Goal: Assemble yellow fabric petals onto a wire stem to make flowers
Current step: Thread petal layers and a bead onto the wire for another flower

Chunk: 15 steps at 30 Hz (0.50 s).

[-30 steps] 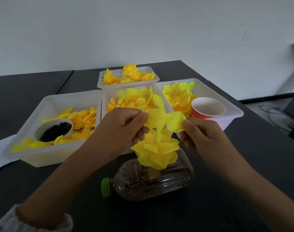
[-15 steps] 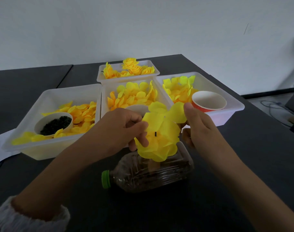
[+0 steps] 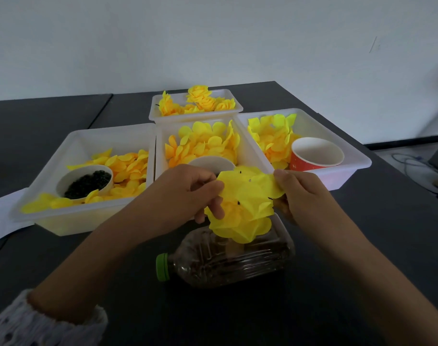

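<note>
Both hands pinch the yellow flower: left hand at 9 o'clock, right hand at 3 o'clock, above the bottle.

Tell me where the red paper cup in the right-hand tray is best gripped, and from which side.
Grip the red paper cup by its rim, coming from above. It stands upright with its mouth open and appears empty, so the rim is exposed. Loose petals crowd its left side, and the right-hand tray wall lies close on the right, so a sideways approach looks cramped.

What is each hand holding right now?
Left hand: pinches the yellow flower at its left edge.
Right hand: pinches the same flower's right edge.
</note>
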Available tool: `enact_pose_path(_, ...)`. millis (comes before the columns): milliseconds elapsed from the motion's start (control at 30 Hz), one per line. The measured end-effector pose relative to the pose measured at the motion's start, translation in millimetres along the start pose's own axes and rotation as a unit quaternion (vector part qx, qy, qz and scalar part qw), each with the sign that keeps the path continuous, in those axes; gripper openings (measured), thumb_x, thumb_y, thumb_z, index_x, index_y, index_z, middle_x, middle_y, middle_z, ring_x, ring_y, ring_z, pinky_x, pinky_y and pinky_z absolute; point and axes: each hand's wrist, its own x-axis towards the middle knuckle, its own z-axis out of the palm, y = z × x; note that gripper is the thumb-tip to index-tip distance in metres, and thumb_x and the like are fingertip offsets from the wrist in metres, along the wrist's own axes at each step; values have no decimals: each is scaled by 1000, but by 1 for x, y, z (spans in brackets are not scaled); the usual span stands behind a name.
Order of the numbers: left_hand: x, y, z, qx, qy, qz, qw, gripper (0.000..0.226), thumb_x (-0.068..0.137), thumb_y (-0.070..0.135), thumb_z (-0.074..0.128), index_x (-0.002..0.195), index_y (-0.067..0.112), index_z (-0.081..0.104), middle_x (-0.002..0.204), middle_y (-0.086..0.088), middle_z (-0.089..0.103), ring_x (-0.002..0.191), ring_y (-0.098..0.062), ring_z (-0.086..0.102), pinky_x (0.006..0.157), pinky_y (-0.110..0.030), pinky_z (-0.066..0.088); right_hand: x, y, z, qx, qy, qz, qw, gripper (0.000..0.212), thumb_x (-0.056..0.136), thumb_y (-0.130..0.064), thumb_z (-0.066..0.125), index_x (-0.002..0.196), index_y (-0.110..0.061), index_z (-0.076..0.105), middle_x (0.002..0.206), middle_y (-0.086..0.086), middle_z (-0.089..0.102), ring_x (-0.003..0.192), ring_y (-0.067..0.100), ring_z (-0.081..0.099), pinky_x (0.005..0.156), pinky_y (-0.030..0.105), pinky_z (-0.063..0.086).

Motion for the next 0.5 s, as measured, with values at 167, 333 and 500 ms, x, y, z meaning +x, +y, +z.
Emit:
enact_pose_path(167,3,-1,9,-130,34,-61,989,32,102,23,43,81,8,63,71,-4,74,42,-8,50,46,-14,41,-3,2,5,-7,11,-41,999,49,102,-29,36,55,-19,36,43,-12,38,41,1,38,42,11,33)
enact_pose_path(333,0,2,16,-203,71,-113,970,43,103,31,39,67,13,54,63,-2,68,44,-7,49,42,-12,37,-2,5,9,-97,68,-99,988,49,101,-26,38,53,-22,39,45,-14,47,46,2,45,43,13,33)
enact_pose_path(500,0,4,17,-230,84,-136,960,42,103,33,37,68,13,47,58,2,64,46,-7,48,41,-17,35,-4,5,13,-149,94,-119,977,43,96,-37,36,56,-20,44,48,-7,45,53,4,50,46,22,31)
